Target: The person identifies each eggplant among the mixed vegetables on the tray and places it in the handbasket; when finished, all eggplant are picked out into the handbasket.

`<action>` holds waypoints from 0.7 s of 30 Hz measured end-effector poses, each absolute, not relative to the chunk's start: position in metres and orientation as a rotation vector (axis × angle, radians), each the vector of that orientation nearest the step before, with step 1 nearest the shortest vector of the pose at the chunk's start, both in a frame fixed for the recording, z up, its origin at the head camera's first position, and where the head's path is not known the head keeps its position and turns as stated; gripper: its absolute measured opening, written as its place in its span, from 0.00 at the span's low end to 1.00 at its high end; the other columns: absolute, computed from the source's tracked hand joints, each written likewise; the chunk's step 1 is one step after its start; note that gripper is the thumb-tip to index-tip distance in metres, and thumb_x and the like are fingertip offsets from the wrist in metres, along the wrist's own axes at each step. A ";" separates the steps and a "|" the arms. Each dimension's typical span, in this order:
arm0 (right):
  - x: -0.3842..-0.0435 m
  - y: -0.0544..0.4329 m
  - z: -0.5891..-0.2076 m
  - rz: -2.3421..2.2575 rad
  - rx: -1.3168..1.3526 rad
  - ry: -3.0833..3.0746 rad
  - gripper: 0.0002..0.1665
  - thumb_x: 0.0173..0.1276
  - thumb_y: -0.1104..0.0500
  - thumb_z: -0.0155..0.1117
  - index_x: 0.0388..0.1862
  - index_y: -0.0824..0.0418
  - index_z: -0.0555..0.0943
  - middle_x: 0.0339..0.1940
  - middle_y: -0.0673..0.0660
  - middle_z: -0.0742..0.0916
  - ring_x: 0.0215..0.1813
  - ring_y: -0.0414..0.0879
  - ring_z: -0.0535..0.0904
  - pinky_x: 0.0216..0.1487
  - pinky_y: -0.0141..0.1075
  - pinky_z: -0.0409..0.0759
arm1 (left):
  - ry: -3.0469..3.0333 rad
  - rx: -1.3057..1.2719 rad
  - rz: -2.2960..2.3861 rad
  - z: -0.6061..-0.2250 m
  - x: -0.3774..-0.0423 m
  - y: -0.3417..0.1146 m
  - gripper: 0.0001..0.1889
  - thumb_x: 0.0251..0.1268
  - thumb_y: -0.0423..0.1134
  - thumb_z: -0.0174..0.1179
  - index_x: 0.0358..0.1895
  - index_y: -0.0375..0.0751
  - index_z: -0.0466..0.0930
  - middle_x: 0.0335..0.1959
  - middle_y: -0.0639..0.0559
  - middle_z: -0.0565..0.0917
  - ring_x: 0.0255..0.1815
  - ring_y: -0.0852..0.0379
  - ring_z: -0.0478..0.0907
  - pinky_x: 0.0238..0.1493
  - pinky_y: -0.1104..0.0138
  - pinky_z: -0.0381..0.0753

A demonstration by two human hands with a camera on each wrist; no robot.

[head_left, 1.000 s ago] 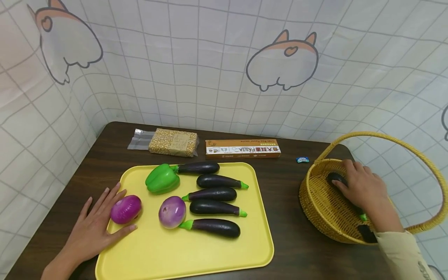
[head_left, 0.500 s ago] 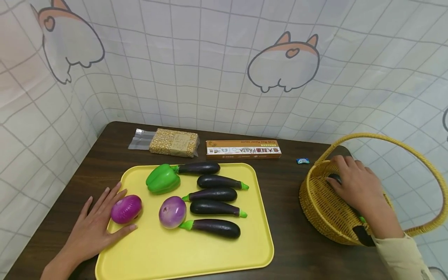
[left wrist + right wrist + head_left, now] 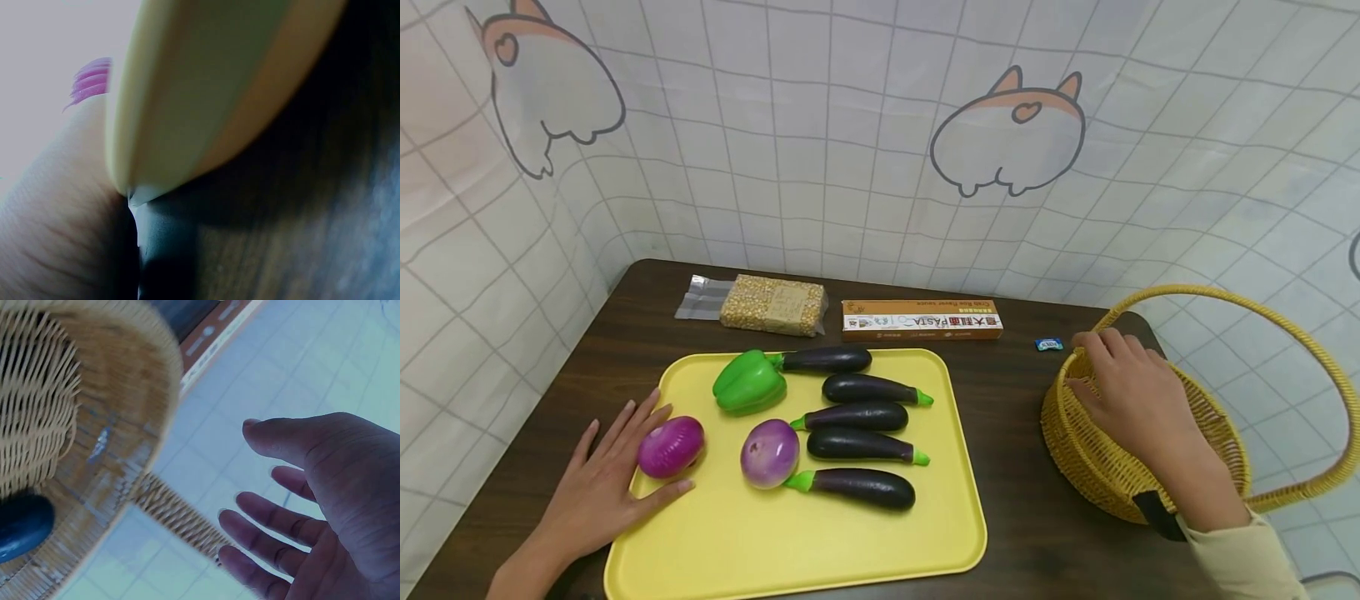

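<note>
The right hand (image 3: 1138,396) holds nothing, its fingers loose over the round yellow woven basket (image 3: 1078,442). A long, dark, shiny eggplant (image 3: 25,528) lies in there; only its smooth round end shows, so I can't tell its stem's way or how its long side lies. The left hand (image 3: 598,500) lies spread and grips nothing at the left edge of the yellow plastic tray (image 3: 760,558), maybe to steady it. A shiny purple onion (image 3: 672,447) sits between thumb and fingers. Five long dark purple eggplants (image 3: 868,487) lie left to right in rows, perhaps so they fit; three stems point left, two right.
</note>
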State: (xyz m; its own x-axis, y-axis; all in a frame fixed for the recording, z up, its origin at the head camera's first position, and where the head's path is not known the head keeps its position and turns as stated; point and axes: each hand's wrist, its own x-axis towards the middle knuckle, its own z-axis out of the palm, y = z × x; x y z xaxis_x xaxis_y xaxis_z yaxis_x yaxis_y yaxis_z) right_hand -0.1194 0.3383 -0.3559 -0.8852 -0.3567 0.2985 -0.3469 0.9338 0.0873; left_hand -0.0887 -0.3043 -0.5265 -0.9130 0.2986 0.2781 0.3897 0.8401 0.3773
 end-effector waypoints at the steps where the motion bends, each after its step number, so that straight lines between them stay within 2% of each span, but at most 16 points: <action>1: -0.119 0.335 -0.356 -0.037 0.534 -2.766 0.34 0.61 0.60 0.82 0.61 0.65 0.75 0.49 0.65 0.81 0.45 0.65 0.79 0.38 0.58 0.78 | -2.810 -0.532 -0.642 -0.526 -0.089 -0.304 0.55 0.58 0.64 0.74 0.86 0.50 0.56 0.88 0.50 0.50 0.86 0.41 0.45 0.80 0.42 0.28; 9: -0.124 0.305 -0.360 -0.062 0.659 -2.697 0.33 0.60 0.59 0.83 0.59 0.66 0.76 0.47 0.63 0.82 0.47 0.63 0.81 0.43 0.56 0.81 | -2.813 -0.532 -0.634 -0.526 -0.089 -0.303 0.55 0.59 0.64 0.74 0.86 0.50 0.56 0.88 0.50 0.50 0.86 0.41 0.45 0.80 0.42 0.27; 15: -0.125 0.278 -0.375 -0.106 0.757 -2.680 0.31 0.62 0.56 0.83 0.58 0.64 0.77 0.46 0.61 0.82 0.46 0.60 0.80 0.43 0.52 0.83 | -2.812 -0.534 -0.625 -0.526 -0.090 -0.304 0.56 0.58 0.64 0.73 0.86 0.50 0.56 0.88 0.50 0.50 0.86 0.41 0.45 0.80 0.42 0.27; 21: -0.120 0.250 -0.385 -0.057 0.849 -2.683 0.27 0.69 0.50 0.77 0.58 0.62 0.79 0.48 0.58 0.82 0.47 0.57 0.81 0.46 0.52 0.81 | -2.816 -0.534 -0.630 -0.527 -0.090 -0.304 0.56 0.58 0.64 0.73 0.86 0.50 0.56 0.88 0.50 0.50 0.86 0.41 0.45 0.80 0.42 0.27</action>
State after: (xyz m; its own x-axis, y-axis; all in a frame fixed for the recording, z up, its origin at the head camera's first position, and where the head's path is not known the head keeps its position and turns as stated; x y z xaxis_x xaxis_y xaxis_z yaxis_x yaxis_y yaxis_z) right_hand -0.1201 0.2505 -0.3849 -0.7699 -0.5666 0.2937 -0.5535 0.8219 0.1346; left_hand -0.0896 -0.3042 -0.5269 -0.9130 0.3015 0.2749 0.3899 0.8431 0.3703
